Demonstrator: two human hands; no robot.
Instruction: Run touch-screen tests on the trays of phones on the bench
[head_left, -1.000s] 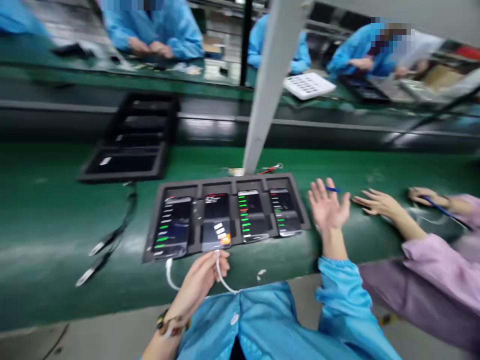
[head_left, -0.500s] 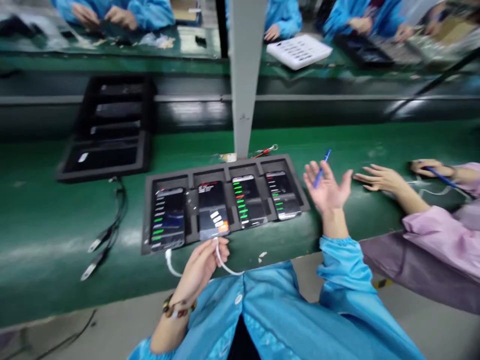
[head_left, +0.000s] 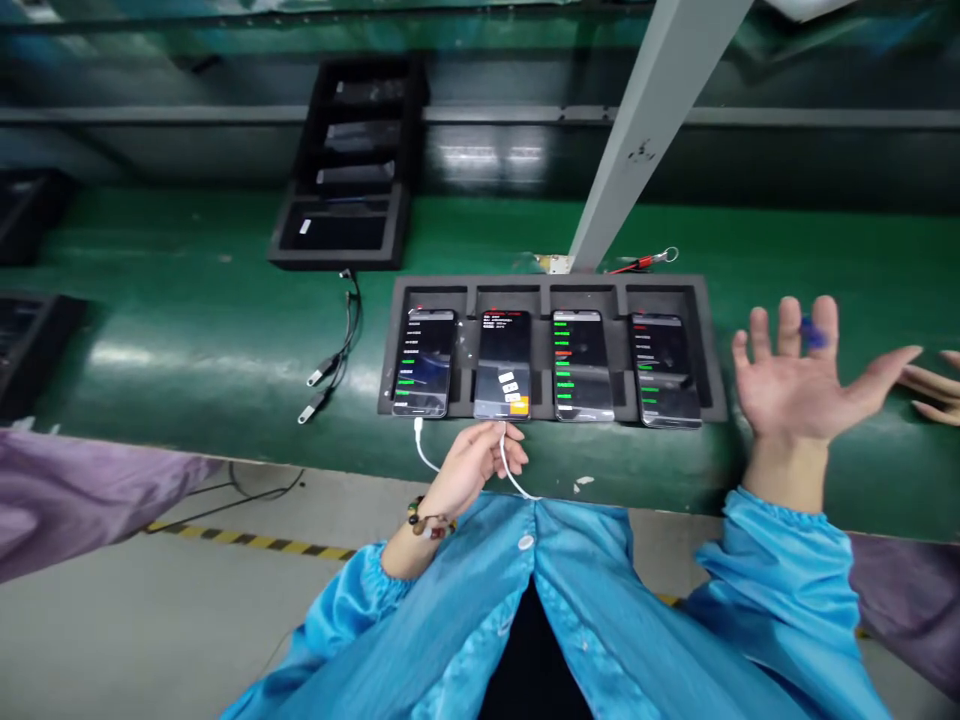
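My left hand is closed, pinching a white charging cable by its plug end at the lower edge of the second phone, whose screen is dark with red text on top. My right hand faces palm up to the right of the tray, fingers spread, with a blurred blue pen between index and middle finger. In the black foam tray also lie the first phone, third phone and fourth phone, all lit with list screens. Another white plug is at the first phone.
A second black tray with dark devices stands behind left. Short black adapter cables lie beside the phone tray. A grey post rises behind it, near a red lanyard clip. A co-worker's hand shows at the right edge.
The view has swung left and downward, so the trays appear further right and higher. My right hand's fingers have spread wider, with the pen still between them. My left hand stays at the second phone.
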